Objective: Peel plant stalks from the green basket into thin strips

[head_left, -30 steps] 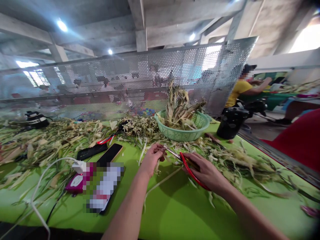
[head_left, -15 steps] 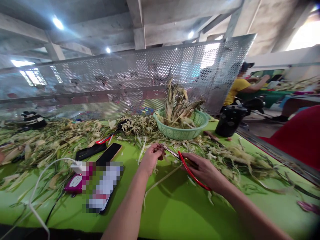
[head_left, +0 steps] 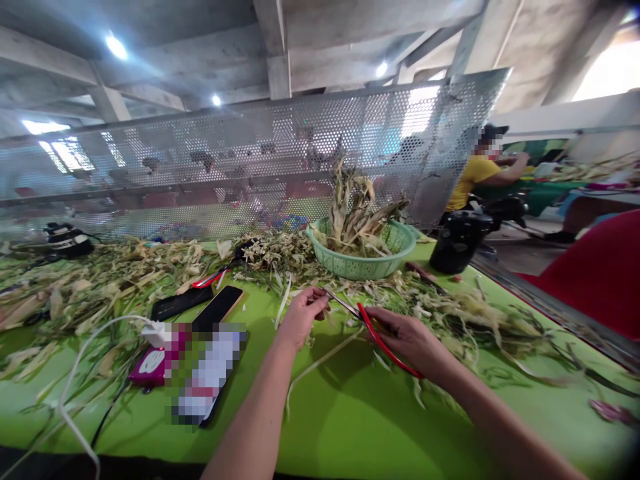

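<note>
At the left hand [head_left: 305, 315]: scissors [head_left: 369, 325] pointed into a close pinch, clearance narrow

Left hand: thumb and fingers drawn together at the blade tips. Whatever sits in that pinch is too small to make out. Right hand [head_left: 400, 339]: clamped on the red handle of the scissors, which lie between the two hands with their tips directed at the left fingertips. Whether the blades are parted cannot be told.

Judgement on method: the pinch appears very near the metal. Sound practice would be to grip just behind the cutting line, with thumb and fingers clear of the tips. Short, controlled squeezes from the right hand should serve better than one hard stroke, and steady wrists should keep the tips in sight.

Just below both hands, a pale strip [head_left: 325, 360] slants across the green surface [head_left: 340, 427]. It is best kept clear of the blades, where it could snag. To the right of the right hand lie tangled fibres [head_left: 480, 313], which could likewise catch.

Beyond the hands, a pale green basket [head_left: 357, 267] holds dried husks [head_left: 345, 213], some upright, some leaning. To the left of the left hand lie a dark phone [head_left: 219, 309], a pixelated phone [head_left: 215, 373] and a magenta socket block [head_left: 153, 365] bearing a white plug [head_left: 154, 335]. Advisable: keep loose cuttings off that block.
</note>
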Demonstrator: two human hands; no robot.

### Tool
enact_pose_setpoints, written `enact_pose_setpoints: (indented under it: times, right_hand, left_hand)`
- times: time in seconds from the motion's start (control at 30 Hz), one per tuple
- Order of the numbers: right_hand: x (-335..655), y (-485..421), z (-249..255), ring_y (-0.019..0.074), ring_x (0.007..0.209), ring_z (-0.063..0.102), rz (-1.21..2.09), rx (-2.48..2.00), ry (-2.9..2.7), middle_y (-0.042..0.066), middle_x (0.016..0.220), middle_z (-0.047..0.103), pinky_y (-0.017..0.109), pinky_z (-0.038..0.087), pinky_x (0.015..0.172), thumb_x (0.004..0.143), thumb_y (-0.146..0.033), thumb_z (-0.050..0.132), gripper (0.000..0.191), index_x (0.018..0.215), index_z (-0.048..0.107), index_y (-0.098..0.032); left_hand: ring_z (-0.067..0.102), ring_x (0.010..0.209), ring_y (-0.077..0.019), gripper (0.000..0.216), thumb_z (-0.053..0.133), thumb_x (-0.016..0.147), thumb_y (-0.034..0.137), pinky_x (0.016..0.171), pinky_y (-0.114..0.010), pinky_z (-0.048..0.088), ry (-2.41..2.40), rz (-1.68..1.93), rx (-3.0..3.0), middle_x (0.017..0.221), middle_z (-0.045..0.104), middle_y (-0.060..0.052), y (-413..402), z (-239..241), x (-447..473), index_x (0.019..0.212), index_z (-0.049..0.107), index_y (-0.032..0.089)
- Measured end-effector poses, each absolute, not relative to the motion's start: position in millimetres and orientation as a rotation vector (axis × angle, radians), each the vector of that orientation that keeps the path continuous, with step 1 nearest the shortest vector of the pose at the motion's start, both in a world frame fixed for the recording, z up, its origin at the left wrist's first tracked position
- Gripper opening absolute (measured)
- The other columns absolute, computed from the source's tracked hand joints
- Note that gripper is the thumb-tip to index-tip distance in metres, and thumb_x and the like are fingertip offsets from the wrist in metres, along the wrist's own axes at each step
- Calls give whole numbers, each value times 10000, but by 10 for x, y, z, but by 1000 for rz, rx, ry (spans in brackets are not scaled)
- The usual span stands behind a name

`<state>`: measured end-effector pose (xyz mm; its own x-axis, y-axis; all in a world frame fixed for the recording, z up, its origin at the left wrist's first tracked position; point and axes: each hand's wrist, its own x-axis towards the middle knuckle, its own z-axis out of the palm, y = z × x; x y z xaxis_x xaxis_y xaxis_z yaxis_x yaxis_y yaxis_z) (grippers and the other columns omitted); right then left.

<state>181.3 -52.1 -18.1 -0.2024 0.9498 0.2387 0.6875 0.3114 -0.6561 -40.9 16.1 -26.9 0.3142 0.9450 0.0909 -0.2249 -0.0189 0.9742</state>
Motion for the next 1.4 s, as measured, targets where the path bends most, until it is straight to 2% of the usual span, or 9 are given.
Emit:
enact_pose_setpoints:
  times: [0.17,0.4,0.57,0.73,0.9,1.03,1.13,1.27,1.4]
  right_hand:
    - [1779,-524,-157,237,807,676,557,-1450,-1923,32,980,733,314,533,715,839,-461,597,450,1233,619,-244]
    - [1792,-497,-175,228,789,656,711,-1385,-1679,26,837,700,316,527,692,799,-504,632,521,1238,589,-226]
    - [1667,-478,-5,217,762,661,866,-1321,-1557,29,815,697,311,530,673,740,-522,690,582,1223,574,-220]
    - [1418,-365,165,214,768,663,922,-1241,-1535,44,859,705,320,530,691,659,-444,768,634,1203,551,-201]
    - [1258,-238,59,191,723,630,798,-1213,-1513,22,782,671,304,511,660,651,-369,764,487,1068,591,-186]
    - [1209,-275,-3,141,590,574,860,-1163,-1287,7,770,650,252,458,519,641,-374,772,500,1056,560,-191]
    - [1198,-340,9,91,493,492,848,-1138,-1182,5,811,648,220,398,435,649,-396,776,517,1074,545,-212]
    - [1194,-386,-1,93,501,500,791,-1132,-1142,0,806,639,221,407,442,646,-425,789,529,1072,545,-227]
    - [1189,-389,-39,91,509,493,866,-1112,-1167,-2,796,635,219,405,446,645,-412,798,510,1046,551,-217]
  left_hand:
    - [544,681,-108,298,730,690,391,596,-215,410,772,1116,1154,761,607,-17,153,-259,-404,870,651,168]
    - [622,821,-145,223,646,719,212,669,-237,461,724,1109,1087,861,620,-22,156,-226,-433,935,595,187]
    - [646,876,-184,321,701,752,286,784,-308,474,735,1043,1202,884,668,-55,104,-181,-429,1019,553,189]
    - [609,759,-144,474,780,680,306,758,-294,461,678,989,1279,793,648,-19,116,-220,-402,1080,558,186]
    - [580,707,-125,455,801,643,285,736,-275,443,653,987,1286,723,621,2,117,-215,-412,1035,602,170]
    - [592,737,-130,345,750,695,347,707,-265,432,735,1016,1189,839,660,-34,100,-167,-435,967,643,165]
    - [609,764,-146,350,691,743,437,701,-274,430,766,976,1171,889,679,-57,85,-154,-433,950,662,156]
    - [601,745,-134,351,765,676,379,721,-275,441,702,1023,1195,846,677,-49,66,-194,-376,917,661,145]
    - [580,670,-117,334,788,640,350,671,-263,439,671,1110,1134,753,649,-25,61,-232,-318,866,652,146]
